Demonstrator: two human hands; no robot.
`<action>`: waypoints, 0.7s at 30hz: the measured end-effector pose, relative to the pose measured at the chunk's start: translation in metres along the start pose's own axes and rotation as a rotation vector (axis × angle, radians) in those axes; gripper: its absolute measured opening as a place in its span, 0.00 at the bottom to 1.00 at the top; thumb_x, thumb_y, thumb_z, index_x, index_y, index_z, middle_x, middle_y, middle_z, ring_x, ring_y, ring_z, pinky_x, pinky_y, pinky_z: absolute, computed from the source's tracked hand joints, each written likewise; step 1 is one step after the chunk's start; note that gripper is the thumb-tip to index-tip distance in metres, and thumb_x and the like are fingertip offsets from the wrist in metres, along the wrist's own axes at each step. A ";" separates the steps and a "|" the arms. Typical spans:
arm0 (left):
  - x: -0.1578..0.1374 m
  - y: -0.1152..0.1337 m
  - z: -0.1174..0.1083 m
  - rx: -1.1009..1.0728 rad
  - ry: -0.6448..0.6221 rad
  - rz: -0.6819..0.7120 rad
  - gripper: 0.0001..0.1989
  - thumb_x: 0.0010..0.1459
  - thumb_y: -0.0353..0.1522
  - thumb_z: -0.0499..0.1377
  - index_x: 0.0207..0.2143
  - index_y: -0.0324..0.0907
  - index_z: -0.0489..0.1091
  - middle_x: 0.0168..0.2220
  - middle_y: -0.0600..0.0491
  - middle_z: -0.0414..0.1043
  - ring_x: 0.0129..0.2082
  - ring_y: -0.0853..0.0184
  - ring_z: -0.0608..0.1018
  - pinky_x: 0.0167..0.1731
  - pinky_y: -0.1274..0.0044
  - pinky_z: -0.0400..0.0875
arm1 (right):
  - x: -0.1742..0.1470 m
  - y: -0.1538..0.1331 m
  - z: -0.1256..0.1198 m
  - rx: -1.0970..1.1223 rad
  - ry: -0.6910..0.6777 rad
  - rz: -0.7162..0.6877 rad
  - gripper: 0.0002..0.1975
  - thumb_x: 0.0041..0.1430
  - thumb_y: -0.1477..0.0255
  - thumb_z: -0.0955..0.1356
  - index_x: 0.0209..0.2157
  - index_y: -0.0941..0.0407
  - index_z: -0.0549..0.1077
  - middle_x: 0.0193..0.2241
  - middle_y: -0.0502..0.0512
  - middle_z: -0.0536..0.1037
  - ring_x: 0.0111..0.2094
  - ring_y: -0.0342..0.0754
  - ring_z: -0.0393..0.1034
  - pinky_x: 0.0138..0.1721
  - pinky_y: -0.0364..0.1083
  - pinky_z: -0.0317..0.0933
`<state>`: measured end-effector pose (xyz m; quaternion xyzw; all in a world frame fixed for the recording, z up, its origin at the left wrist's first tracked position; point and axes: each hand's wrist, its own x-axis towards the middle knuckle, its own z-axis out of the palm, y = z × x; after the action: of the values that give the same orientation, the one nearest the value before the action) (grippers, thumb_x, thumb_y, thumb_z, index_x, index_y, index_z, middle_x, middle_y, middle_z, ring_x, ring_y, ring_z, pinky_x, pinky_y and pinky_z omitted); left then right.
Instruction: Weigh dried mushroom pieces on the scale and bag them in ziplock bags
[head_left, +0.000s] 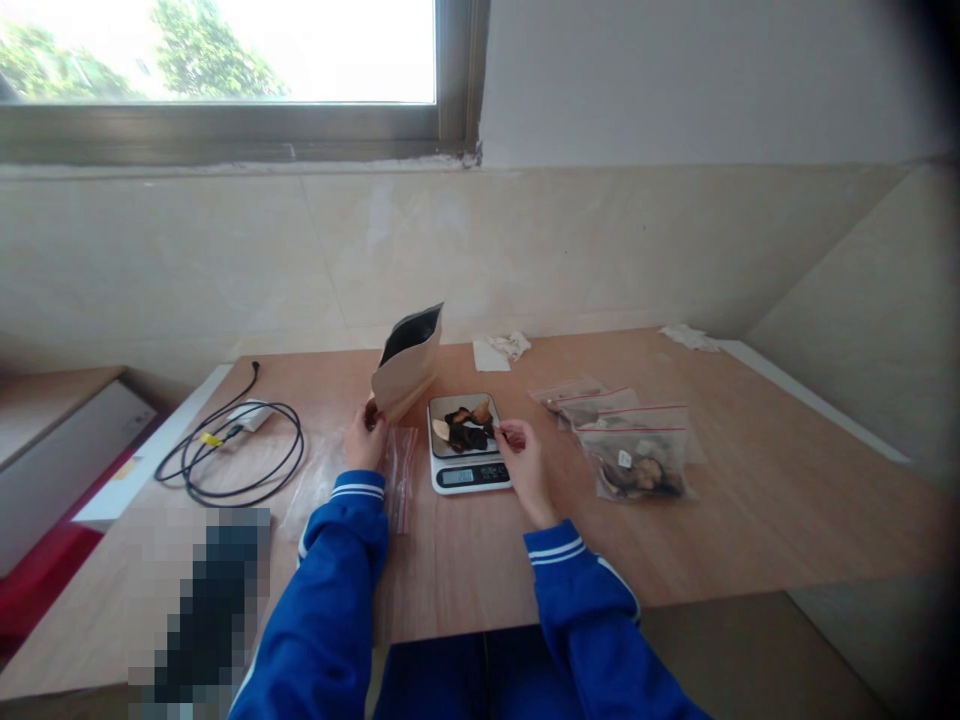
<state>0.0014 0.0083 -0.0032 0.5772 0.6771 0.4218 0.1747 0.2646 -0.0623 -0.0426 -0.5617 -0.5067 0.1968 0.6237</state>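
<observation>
My left hand is closed at the lower left edge of an open kraft-paper pouch with a dark lining. A small dark brown patch shows between its fingers; I cannot make out what it is. To the right of the pouch stands a white kitchen scale with a lit display, too small to read for certain. Dried dark-brown and cream slices lie on its plate. At the plate's right edge, my right hand pinches a dark dried slice.
Several red-striped zip bags with dried slices lie right of the scale. Flat clear zip bags lie under my left forearm. A coiled black cable is at the left. White paper and a crumpled tissue lie by the wall.
</observation>
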 end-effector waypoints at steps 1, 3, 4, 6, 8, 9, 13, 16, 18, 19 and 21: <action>0.000 0.000 0.000 0.001 0.002 -0.005 0.16 0.56 0.32 0.56 0.47 0.40 0.71 0.44 0.46 0.77 0.45 0.59 0.78 0.46 0.71 0.71 | 0.000 0.000 0.000 -0.013 -0.004 -0.009 0.10 0.57 0.65 0.67 0.37 0.56 0.71 0.32 0.55 0.75 0.32 0.48 0.69 0.34 0.47 0.63; 0.000 0.000 0.000 0.002 0.002 -0.004 0.17 0.56 0.32 0.56 0.48 0.40 0.71 0.44 0.47 0.77 0.45 0.59 0.78 0.46 0.71 0.71 | -0.001 0.000 0.000 -0.036 -0.011 -0.029 0.09 0.57 0.66 0.66 0.38 0.56 0.71 0.34 0.55 0.75 0.32 0.47 0.68 0.34 0.46 0.63; 0.000 0.000 0.000 0.001 0.002 -0.001 0.17 0.56 0.32 0.56 0.48 0.40 0.71 0.44 0.47 0.77 0.45 0.59 0.78 0.46 0.71 0.71 | -0.002 0.000 0.000 -0.045 -0.016 -0.041 0.09 0.58 0.66 0.66 0.39 0.55 0.70 0.34 0.55 0.75 0.32 0.47 0.68 0.33 0.46 0.63; 0.000 0.000 0.000 -0.001 0.000 0.006 0.18 0.55 0.31 0.56 0.49 0.41 0.71 0.44 0.47 0.77 0.45 0.60 0.78 0.46 0.71 0.71 | -0.003 0.000 0.000 -0.066 -0.030 -0.068 0.10 0.58 0.67 0.65 0.40 0.55 0.70 0.36 0.56 0.74 0.33 0.47 0.67 0.33 0.46 0.62; 0.000 0.000 0.000 -0.007 -0.006 0.007 0.18 0.55 0.31 0.56 0.49 0.41 0.71 0.45 0.47 0.77 0.45 0.60 0.78 0.46 0.72 0.71 | -0.004 0.001 0.001 -0.097 -0.042 -0.090 0.10 0.58 0.68 0.65 0.41 0.55 0.70 0.37 0.56 0.73 0.34 0.48 0.66 0.34 0.46 0.62; 0.000 0.000 0.000 -0.012 -0.008 0.005 0.18 0.55 0.31 0.56 0.49 0.41 0.71 0.46 0.47 0.77 0.45 0.60 0.78 0.46 0.71 0.71 | -0.005 0.001 0.001 -0.113 -0.043 -0.097 0.10 0.58 0.68 0.64 0.42 0.55 0.70 0.37 0.56 0.72 0.34 0.48 0.66 0.34 0.47 0.62; -0.001 0.000 0.000 -0.030 -0.010 0.005 0.19 0.56 0.32 0.56 0.51 0.42 0.70 0.46 0.47 0.77 0.45 0.60 0.78 0.46 0.71 0.71 | -0.006 -0.002 0.001 -0.147 0.005 -0.110 0.10 0.57 0.70 0.65 0.41 0.55 0.67 0.38 0.57 0.69 0.36 0.49 0.65 0.37 0.48 0.62; -0.001 0.000 0.000 -0.028 -0.011 0.008 0.19 0.56 0.32 0.56 0.51 0.42 0.70 0.45 0.48 0.77 0.45 0.60 0.78 0.46 0.71 0.71 | -0.008 -0.004 0.001 -0.162 0.042 -0.116 0.07 0.56 0.72 0.65 0.38 0.54 0.66 0.37 0.56 0.67 0.35 0.49 0.63 0.37 0.48 0.62; -0.001 0.000 0.000 -0.024 -0.009 0.007 0.18 0.56 0.32 0.56 0.50 0.42 0.70 0.45 0.47 0.77 0.45 0.60 0.78 0.46 0.71 0.71 | -0.008 -0.004 0.001 -0.164 0.027 -0.117 0.05 0.56 0.73 0.64 0.37 0.54 0.66 0.36 0.55 0.67 0.34 0.48 0.63 0.38 0.48 0.62; -0.001 0.000 0.000 -0.022 -0.007 0.005 0.18 0.55 0.32 0.56 0.49 0.41 0.71 0.45 0.47 0.77 0.45 0.60 0.78 0.45 0.71 0.71 | -0.008 -0.004 0.001 -0.160 0.015 -0.117 0.05 0.56 0.73 0.64 0.37 0.54 0.66 0.36 0.54 0.67 0.35 0.48 0.63 0.38 0.48 0.62; 0.000 0.000 -0.001 -0.017 -0.005 0.001 0.17 0.55 0.31 0.56 0.48 0.41 0.71 0.45 0.47 0.77 0.45 0.60 0.78 0.45 0.71 0.71 | -0.008 -0.004 0.001 -0.151 -0.007 -0.120 0.05 0.57 0.73 0.63 0.38 0.54 0.66 0.35 0.55 0.68 0.36 0.48 0.64 0.39 0.48 0.62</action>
<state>0.0014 0.0077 -0.0027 0.5768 0.6728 0.4263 0.1810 0.2596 -0.0693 -0.0428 -0.5750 -0.5550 0.1221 0.5885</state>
